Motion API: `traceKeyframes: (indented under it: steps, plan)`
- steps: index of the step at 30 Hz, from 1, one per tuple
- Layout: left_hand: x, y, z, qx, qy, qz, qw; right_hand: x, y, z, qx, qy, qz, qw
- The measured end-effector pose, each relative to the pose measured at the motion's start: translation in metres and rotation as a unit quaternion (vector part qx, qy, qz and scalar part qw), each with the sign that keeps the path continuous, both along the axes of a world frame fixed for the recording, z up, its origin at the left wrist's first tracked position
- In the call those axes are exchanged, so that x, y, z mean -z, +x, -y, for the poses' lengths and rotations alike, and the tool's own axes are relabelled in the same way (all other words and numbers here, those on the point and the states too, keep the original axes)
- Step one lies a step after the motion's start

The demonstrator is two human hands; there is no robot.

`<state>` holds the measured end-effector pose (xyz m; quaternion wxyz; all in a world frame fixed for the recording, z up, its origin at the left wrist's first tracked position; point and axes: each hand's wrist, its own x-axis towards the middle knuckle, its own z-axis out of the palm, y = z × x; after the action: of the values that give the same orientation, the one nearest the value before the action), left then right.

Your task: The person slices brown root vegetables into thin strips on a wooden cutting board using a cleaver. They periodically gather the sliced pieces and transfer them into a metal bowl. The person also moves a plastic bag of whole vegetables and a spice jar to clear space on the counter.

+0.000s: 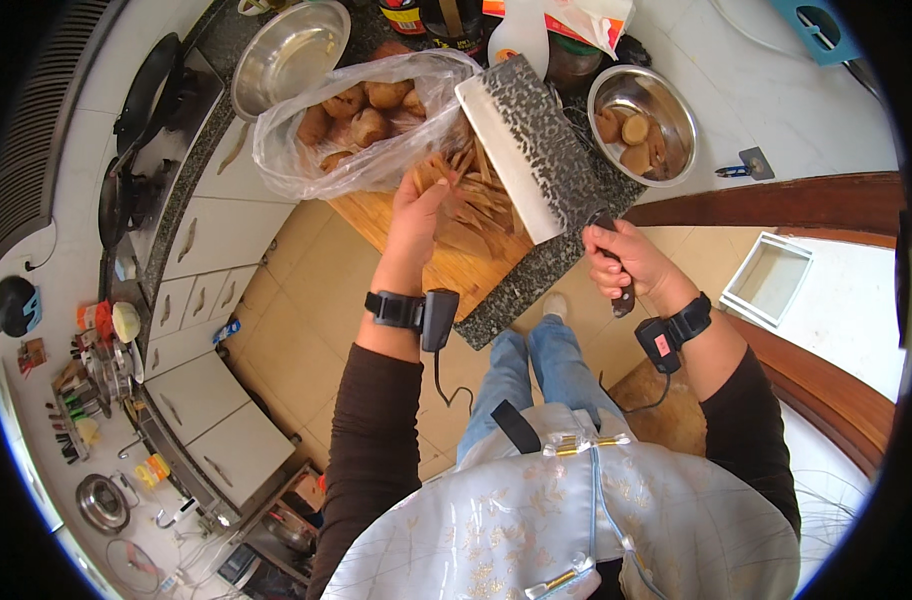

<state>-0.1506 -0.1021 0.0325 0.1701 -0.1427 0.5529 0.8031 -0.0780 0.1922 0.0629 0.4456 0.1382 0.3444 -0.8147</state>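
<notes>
My right hand [615,259] grips the dark handle of a broad cleaver [527,146], its wide blade raised at a tilt over the right part of a wooden cutting board [463,281]. Cut brown strips [486,195] lie on the board, partly hidden by the blade. My left hand [422,206] pinches some brown cut pieces [428,172] beside the strips. Behind my left hand, an open clear plastic bag [276,161] holds several brown potato-like roots [369,126]. To the right of the blade stands a steel bowl [688,142] with cut chunks [636,129] in it.
An empty-looking steel basin [291,56] sits behind the bag. A white bottle [519,34] and dark jars stand at the back of the granite counter [493,311]. A black wok [144,94] is on the stove at left. A white-framed glass box [767,277] is at right.
</notes>
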Motion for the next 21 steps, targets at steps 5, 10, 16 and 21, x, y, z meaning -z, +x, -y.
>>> traceKeyframes:
  steps: [5,10,16,21]
  plan:
    - [0.010,-0.015,-0.010,0.128,-0.557,-0.350,0.742,-0.007,0.002,-0.008,0.016,0.036,-0.029,0.999]
    - [0.008,0.005,-0.004,0.117,-0.608,-0.401,0.675,-0.007,0.009,-0.008,0.008,0.076,-0.026,0.997]
    - [-0.002,0.049,0.017,0.281,-0.625,-0.351,0.638,-0.009,0.017,-0.009,-0.022,0.124,-0.091,0.988]
    - [-0.001,0.058,0.011,0.292,-0.698,-0.343,0.557,-0.011,0.024,-0.007,-0.040,0.158,-0.121,0.979]
